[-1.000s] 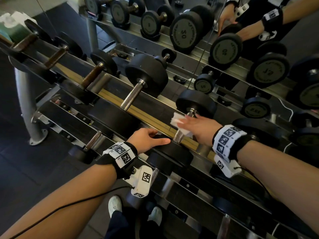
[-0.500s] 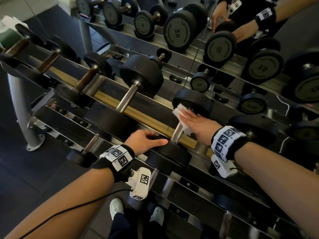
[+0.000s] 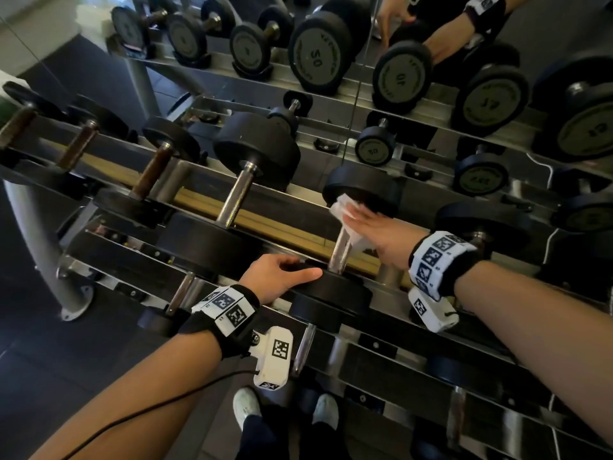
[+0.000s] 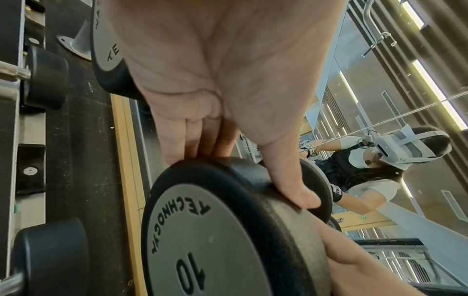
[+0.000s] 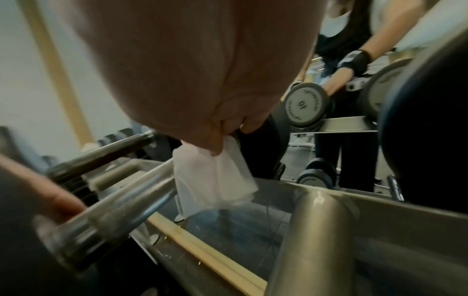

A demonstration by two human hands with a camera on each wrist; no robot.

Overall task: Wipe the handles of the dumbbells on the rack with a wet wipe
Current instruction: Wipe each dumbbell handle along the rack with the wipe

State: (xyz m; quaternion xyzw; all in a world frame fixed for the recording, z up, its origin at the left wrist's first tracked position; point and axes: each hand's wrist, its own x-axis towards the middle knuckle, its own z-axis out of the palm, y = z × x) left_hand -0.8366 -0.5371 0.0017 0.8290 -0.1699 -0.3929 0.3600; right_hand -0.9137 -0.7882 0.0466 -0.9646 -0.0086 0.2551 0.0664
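Up close, the right hand (image 3: 376,232) clamps a white wet wipe (image 3: 345,212) around a dumbbell handle (image 3: 340,254); the left hand (image 3: 278,273) grips its near weight head (image 3: 335,290) on the rack (image 3: 185,167).

Dumbbell plate (image 4: 215,240) reads "TECHNOGYM" and "10"

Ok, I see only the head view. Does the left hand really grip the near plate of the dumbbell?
Observer: Yes, the left hand curls thumb and fingers over the plate rim.
Operator: Which weight is it?
Observer: The plate face reads 10.
Operator: Is the wet wipe wrapped fully round the handle?
Observer: No; the right hand pinches the wet wipe, and a loose part hangs beside the handle.
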